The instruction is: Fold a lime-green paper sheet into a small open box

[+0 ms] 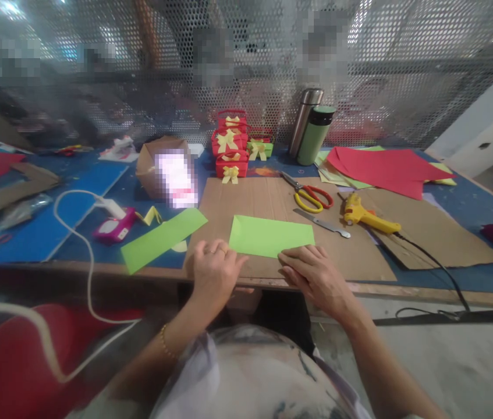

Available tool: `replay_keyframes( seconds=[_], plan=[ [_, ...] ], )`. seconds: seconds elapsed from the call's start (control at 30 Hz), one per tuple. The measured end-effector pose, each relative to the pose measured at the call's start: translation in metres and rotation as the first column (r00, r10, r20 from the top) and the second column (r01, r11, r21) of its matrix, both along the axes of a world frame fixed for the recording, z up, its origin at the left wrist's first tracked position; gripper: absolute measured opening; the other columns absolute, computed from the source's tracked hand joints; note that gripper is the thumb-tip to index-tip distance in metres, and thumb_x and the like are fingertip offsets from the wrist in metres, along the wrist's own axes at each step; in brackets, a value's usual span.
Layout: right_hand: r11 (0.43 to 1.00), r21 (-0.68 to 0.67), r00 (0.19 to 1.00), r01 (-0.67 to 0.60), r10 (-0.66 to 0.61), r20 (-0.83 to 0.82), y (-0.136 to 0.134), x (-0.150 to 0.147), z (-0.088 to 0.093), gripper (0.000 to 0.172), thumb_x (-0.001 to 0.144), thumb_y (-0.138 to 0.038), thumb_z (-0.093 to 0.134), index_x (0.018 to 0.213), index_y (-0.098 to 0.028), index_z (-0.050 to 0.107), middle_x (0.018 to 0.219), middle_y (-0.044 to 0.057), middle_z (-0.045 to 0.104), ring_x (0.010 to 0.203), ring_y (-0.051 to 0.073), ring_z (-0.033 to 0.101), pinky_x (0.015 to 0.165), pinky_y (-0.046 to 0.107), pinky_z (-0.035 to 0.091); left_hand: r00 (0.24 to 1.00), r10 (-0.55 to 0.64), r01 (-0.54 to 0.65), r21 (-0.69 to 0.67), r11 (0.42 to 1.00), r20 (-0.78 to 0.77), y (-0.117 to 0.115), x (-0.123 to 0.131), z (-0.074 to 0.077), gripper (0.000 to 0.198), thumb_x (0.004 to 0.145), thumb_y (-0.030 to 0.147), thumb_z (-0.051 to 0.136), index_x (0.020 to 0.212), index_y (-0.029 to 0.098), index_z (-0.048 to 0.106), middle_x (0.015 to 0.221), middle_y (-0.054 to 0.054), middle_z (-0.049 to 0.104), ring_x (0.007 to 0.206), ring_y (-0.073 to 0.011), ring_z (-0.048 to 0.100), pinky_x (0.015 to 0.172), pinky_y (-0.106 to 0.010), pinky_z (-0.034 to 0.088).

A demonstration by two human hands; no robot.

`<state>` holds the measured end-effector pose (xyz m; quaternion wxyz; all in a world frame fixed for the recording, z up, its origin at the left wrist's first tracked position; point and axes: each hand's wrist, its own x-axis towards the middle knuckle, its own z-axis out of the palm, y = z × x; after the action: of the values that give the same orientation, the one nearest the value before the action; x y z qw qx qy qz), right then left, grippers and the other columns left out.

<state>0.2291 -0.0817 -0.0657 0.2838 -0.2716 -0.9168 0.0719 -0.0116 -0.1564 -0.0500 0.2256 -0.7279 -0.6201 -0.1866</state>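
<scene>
A light green sheet of paper (pixel 272 235) lies on a brown cardboard sheet (pixel 246 195) in front of me. At its near left corner my left hand (pixel 215 270) is closed, fingers curled and thumb along the paper's near edge. My right hand (pixel 314 273) has its fingers pressed together on the near right corner. A second green paper strip (pixel 163 240) rests to the left of my left hand. Beyond my right hand lie a metal blade tool (pixel 322 223) and scissors with red and yellow handles (pixel 311 195).
A yellow glue gun (pixel 371 215) with a black cord sits at the right. Behind are small red boxes with yellow bows (pixel 231 163), two flasks (pixel 316 137) and red paper (pixel 386 166). Left stand a purple device (pixel 115 226) with a white cable and a lit phone (pixel 175 177).
</scene>
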Motion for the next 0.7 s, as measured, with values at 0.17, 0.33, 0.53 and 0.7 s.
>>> replay_keyframes(
  seconds=[0.17,0.33,0.53,0.7],
  plan=[
    [1.000,0.003,1.000,-0.009,0.010,-0.014,0.000,-0.001,0.001,0.023,0.105,-0.028,0.049,0.113,-0.020,0.069,0.106,0.010,0.072,0.092,0.022,0.059,0.078,0.038,0.040,0.998,-0.001,0.001,-0.002,1.000,-0.064,0.003,0.004,0.004,0.031,0.100,0.025,0.054,0.075,0.016,0.069,0.077,-0.008,0.068,0.084,-0.0237,0.060,0.088,-0.043,0.040],
    [1.000,0.017,1.000,-0.001,0.001,-0.007,0.000,-0.002,0.000,0.024,0.105,-0.028,0.048,0.110,-0.021,0.070,0.103,0.009,0.072,0.090,0.021,0.058,0.078,0.038,0.040,0.990,0.008,-0.011,-0.025,1.000,-0.137,0.005,0.008,0.006,0.032,0.100,0.024,0.054,0.073,0.015,0.069,0.073,-0.009,0.065,0.079,-0.0247,0.058,0.082,-0.042,0.040],
    [0.999,0.049,1.000,-0.020,0.020,-0.013,0.003,-0.001,-0.005,0.025,0.105,-0.028,0.048,0.110,-0.021,0.072,0.103,0.010,0.072,0.088,0.021,0.059,0.075,0.038,0.041,0.992,0.041,-0.075,-0.291,0.954,-0.119,0.044,0.014,0.019,0.031,0.095,0.039,0.064,0.083,0.013,0.075,0.082,-0.013,0.074,0.089,-0.0277,0.064,0.080,-0.040,0.040],
    [0.998,0.039,0.999,-0.043,0.044,-0.023,0.005,0.001,-0.008,0.026,0.105,-0.028,0.048,0.111,-0.023,0.073,0.106,0.010,0.072,0.090,0.021,0.061,0.076,0.038,0.042,1.000,0.011,-0.024,-0.511,0.859,-0.029,0.062,0.029,0.031,0.043,0.094,0.051,0.063,0.085,0.012,0.078,0.084,-0.016,0.077,0.091,-0.0309,0.069,0.084,-0.042,0.042]
  ],
)
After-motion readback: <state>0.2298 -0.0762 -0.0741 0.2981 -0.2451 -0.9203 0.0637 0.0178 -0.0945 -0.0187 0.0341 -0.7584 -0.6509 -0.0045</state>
